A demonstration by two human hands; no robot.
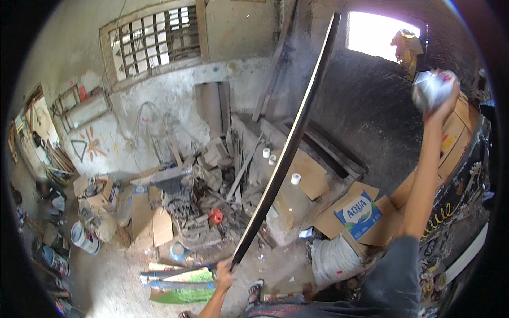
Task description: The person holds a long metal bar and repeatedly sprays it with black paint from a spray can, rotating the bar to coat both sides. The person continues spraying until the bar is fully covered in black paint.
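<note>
My left hand [225,273], low in the middle of the head view, is closed round the lower end of a long, slightly curved dark strip [286,159]. A pale edge runs along the strip, which slants up and right to near the top of the view. Raised far to the right, my right hand [449,103] grips a shiny silvery-white can-like thing [433,89] with a touch of red. Motion blurs it, so its exact kind is unclear. It is apart from the strip. Faint haze hangs around the strip's upper part.
Three small white rolls [295,179] sit on a ledge behind the strip. An open cardboard box [358,214] tops a white sack [334,262] at right. Scrap wood [196,212] is heaped against the wall. Long flat pieces [180,289] lie on the floor; buckets [85,237] stand left.
</note>
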